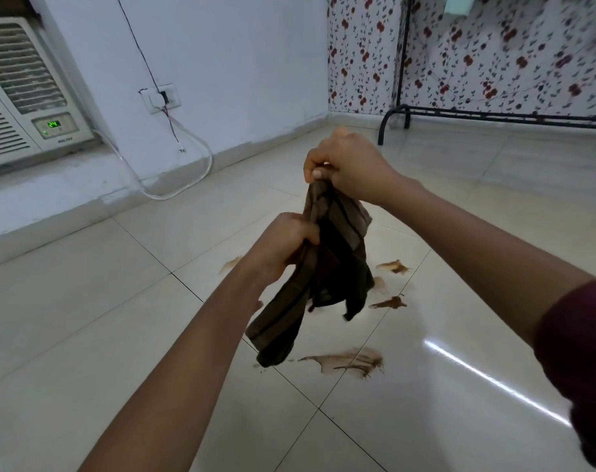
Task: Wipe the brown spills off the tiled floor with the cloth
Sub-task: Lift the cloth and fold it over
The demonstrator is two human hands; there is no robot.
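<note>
Head view: both hands hold the cloth (327, 267) in the air. Right hand (349, 165) pinches its top edge, left hand (283, 247) grips a fold lower down; the rest hangs bunched. Brown spills (347, 362) sit on the tiled floor (85, 318) below the hands, more (391, 267) just right of the cloth, possibly some hidden behind it. Looks like prep, no wiping yet. Next: bunch cloth, lower to the nearest smear.

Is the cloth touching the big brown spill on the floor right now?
Cannot tell. In the head view, the cloth hangs from both hands, its lower end overlapping the floor beside the big spill; height is unclear.
</note>
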